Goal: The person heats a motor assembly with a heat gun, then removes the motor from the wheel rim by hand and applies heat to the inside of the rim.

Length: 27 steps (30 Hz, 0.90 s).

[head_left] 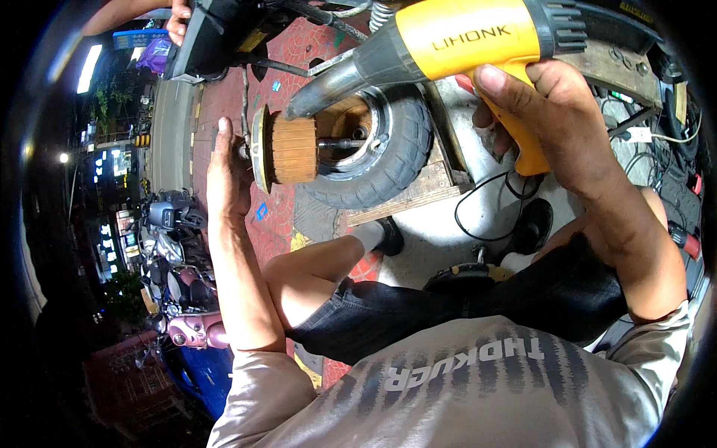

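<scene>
My right hand (553, 104) is closed round the handle of a yellow heat gun (470, 41) with a grey metal nozzle. The nozzle tip points down to the left, right at the upper edge of a motor stator (295, 153); whether they touch I cannot tell. Beside the stator's brass-coloured end disc (261, 149), my left hand (230, 172) grips its axle end, the fingers partly hidden behind. The far end of the axle reaches toward the open hub of a wheel with a black tyre (411, 142). Brown rust-like colour shows inside the hub.
The wheel rests against a wooden board (414, 196). A black cable (485, 231) loops near my feet, by a round metal part (463, 276). Another person's hand (179, 21) is at the upper left. Parked scooters (175, 254) stand left; cables and tools crowd the right.
</scene>
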{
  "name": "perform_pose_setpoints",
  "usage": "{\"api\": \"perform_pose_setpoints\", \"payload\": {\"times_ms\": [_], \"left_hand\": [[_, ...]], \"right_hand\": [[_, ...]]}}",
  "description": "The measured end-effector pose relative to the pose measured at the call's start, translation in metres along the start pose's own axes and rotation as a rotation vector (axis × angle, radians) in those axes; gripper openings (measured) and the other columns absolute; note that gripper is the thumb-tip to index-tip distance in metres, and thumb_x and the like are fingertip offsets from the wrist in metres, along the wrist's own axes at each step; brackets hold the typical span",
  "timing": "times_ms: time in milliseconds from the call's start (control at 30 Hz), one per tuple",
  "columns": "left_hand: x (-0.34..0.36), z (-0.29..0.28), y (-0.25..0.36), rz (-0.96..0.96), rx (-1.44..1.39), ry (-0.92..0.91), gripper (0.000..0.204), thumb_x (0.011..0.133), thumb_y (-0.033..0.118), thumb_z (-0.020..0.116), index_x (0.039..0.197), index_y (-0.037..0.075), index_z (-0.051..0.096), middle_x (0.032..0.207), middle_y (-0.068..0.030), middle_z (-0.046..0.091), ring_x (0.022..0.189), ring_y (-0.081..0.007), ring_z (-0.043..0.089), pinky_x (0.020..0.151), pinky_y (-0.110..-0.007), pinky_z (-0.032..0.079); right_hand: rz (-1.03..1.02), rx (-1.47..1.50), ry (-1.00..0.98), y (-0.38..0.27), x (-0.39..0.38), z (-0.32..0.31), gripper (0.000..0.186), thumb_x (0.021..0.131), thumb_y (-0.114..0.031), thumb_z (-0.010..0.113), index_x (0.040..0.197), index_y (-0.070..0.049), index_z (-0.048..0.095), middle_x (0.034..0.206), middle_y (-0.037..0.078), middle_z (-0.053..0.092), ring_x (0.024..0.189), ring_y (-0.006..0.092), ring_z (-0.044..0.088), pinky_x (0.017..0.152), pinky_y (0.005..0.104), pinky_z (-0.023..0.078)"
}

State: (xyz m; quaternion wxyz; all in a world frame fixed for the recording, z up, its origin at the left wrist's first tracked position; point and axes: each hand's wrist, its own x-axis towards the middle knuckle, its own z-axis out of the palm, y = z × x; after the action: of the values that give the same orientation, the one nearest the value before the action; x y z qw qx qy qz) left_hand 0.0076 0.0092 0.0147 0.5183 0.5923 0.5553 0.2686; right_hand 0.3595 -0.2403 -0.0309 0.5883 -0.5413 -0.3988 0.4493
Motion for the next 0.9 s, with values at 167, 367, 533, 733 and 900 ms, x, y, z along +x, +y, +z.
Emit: {"api": "perform_pose_setpoints", "payload": {"times_ms": [167, 367, 533, 733, 900], "left_hand": [[-0.011, 0.005, 0.015, -0.052, 0.302, 0.063, 0.098, 0.094, 0.081, 0.052, 0.134, -0.007, 0.063, 0.109, -0.0185, 0.073, 0.091, -0.0231, 0.072, 0.084, -0.037, 0.057], [-0.015, 0.012, 0.016, 0.051, 0.449, 0.225, 0.076, 0.101, 0.071, 0.051, 0.116, 0.0, 0.071, 0.097, -0.0113, 0.074, 0.081, -0.0191, 0.07, 0.073, -0.033, 0.056], [-0.002, -0.006, 0.002, 0.169, 0.099, 0.058, 0.058, 0.104, 0.055, 0.06, 0.121, 0.0, 0.071, 0.103, -0.0067, 0.072, 0.085, -0.0127, 0.063, 0.075, -0.028, 0.049], [-0.015, 0.008, 0.013, -0.027, 0.344, 0.142, 0.083, 0.097, 0.08, 0.047, 0.113, 0.002, 0.073, 0.076, -0.0055, 0.067, 0.059, -0.0139, 0.058, 0.056, -0.029, 0.045], [-0.019, 0.006, 0.004, 0.094, 0.388, 0.148, 0.081, 0.1, 0.074, 0.051, 0.127, 0.0, 0.071, 0.111, -0.0124, 0.074, 0.1, -0.0223, 0.071, 0.086, -0.04, 0.055]], "right_hand": [[-0.007, -0.04, -0.069, 0.002, 0.001, -0.005, 0.049, 0.1, -0.051, 0.069, 0.111, -0.003, 0.069, 0.083, 0.005, 0.069, 0.067, 0.0104, 0.065, 0.061, 0.0244, 0.053], [-0.008, -0.031, 0.03, 0.004, -0.003, -0.001, 0.052, 0.099, -0.053, 0.07, 0.111, -0.002, 0.069, 0.082, 0.006, 0.069, 0.066, 0.0107, 0.064, 0.06, 0.0249, 0.054], [-0.018, -0.085, 0.001, 0.002, -0.002, -0.004, 0.057, 0.098, -0.056, 0.069, 0.111, 0.0, 0.069, 0.084, 0.007, 0.07, 0.067, 0.0124, 0.066, 0.062, 0.0256, 0.055], [0.009, -0.157, -0.055, 0.004, 0.001, -0.01, 0.06, 0.098, -0.057, 0.068, 0.11, 0.002, 0.069, 0.086, 0.01, 0.071, 0.069, 0.0138, 0.069, 0.064, 0.0271, 0.057], [-0.017, -0.108, -0.016, 0.002, -0.001, -0.001, 0.054, 0.099, -0.054, 0.068, 0.107, 0.0, 0.07, 0.086, 0.009, 0.071, 0.07, 0.013, 0.068, 0.064, 0.0278, 0.057]]}}
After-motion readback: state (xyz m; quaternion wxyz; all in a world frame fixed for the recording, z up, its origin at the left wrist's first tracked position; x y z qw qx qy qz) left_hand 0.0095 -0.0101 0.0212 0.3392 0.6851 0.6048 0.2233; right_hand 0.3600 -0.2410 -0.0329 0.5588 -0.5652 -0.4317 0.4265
